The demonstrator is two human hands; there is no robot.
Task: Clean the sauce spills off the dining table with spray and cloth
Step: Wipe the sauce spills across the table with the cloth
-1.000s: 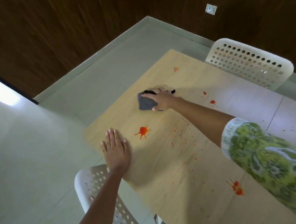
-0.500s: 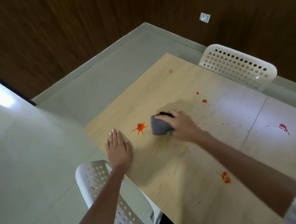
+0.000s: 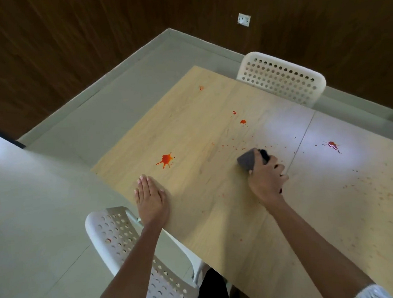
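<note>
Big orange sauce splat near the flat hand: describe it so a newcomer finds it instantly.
Start at the light wooden dining table and find its near-left edge, where the left hand lies flat. Just beyond that hand's fingertips sits the large orange star-shaped sauce splat. It is the biggest, brightest blot on that side; the spots farther off are small dots, and the glossy dark red splat lies far right.

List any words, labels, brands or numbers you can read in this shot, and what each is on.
None readable.
The grey cloth gripped by the right hand, the table under the flat left hand, both white chairs and the wall socket show no print.
</note>
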